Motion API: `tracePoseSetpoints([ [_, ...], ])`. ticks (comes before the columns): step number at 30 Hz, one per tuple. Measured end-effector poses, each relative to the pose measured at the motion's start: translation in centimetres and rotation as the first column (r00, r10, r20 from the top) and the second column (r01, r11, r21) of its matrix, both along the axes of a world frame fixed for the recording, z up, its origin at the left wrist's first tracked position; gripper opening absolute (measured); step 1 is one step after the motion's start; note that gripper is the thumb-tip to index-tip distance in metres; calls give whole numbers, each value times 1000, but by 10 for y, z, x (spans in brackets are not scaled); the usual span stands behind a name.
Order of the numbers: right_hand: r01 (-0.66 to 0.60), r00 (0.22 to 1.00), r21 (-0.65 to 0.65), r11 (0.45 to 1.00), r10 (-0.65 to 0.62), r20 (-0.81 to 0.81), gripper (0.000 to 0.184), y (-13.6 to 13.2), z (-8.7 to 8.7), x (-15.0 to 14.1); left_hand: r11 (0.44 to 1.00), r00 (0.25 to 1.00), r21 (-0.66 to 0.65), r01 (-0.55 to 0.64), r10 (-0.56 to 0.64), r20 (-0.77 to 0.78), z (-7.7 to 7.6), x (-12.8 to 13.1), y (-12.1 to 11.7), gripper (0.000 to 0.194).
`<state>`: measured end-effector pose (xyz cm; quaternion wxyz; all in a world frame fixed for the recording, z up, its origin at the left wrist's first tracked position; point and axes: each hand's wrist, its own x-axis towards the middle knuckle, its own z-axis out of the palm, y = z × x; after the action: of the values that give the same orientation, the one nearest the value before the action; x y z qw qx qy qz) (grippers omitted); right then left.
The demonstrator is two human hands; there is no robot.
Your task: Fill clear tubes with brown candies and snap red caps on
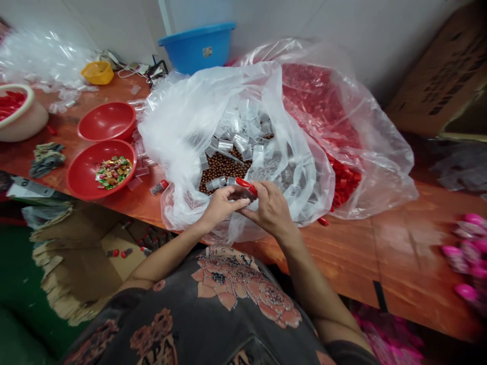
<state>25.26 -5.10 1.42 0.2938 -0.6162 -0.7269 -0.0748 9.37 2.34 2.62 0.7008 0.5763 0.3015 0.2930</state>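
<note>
My left hand (221,204) and my right hand (269,207) meet at the near rim of a clear plastic bag (182,126). Together they pinch a small clear tube with a red cap (245,185), fingers curled round it. The bag holds small brown balls (222,166) and several empty clear tubes (236,133). Behind it to the right, a second clear bag (365,147) is full of red caps (344,180).
Two red bowls stand at the left, the nearer one (81,175) holding wrapped candies (113,172), the farther one (107,120) bare. A white bowl (26,119), yellow bowl (98,72) and blue tub (198,46) sit behind. Pink items (466,253) lie at the right on the wooden table (399,263).
</note>
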Motion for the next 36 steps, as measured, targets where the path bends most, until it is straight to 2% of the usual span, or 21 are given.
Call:
tracePoseSetpoints([
  [3,-31,999,5,1000,30,35,57,3,0,1,971,995,-237,-19,42,95,-2,2,-3,39],
  [6,-55,995,25,998,53,79,53,6,-1,-2,884,990,-468,19,49,132,0,5,-6,58],
  [8,-88,989,24,996,85,119,51,7,-1,-6,850,986,-525,28,64,156,2,8,-7,61],
  [11,-140,980,-10,990,140,143,55,7,0,-11,833,980,-552,37,78,184,4,11,-6,53],
  [15,-98,992,-68,993,103,75,70,4,1,-13,799,986,-599,54,53,160,6,8,-3,42],
  [19,-70,997,-31,997,69,-27,83,2,3,-14,797,988,-602,56,42,147,10,2,-1,36],
  [22,-108,994,-43,993,106,-34,83,3,8,-17,810,982,-586,39,79,173,11,2,-2,31],
  [24,-135,991,-38,990,134,-12,78,4,11,-20,818,979,-575,-17,132,159,10,5,-3,28],
  [27,-154,987,2,988,154,35,73,6,13,-23,842,981,-532,-88,165,99,7,8,-7,35],
  [32,-180,972,68,981,167,168,62,9,12,-23,904,973,-390,-174,218,73,2,7,-16,37],
  [36,-199,961,149,969,162,225,59,7,8,-29,931,976,-318,-180,210,63,1,3,-26,38],
])
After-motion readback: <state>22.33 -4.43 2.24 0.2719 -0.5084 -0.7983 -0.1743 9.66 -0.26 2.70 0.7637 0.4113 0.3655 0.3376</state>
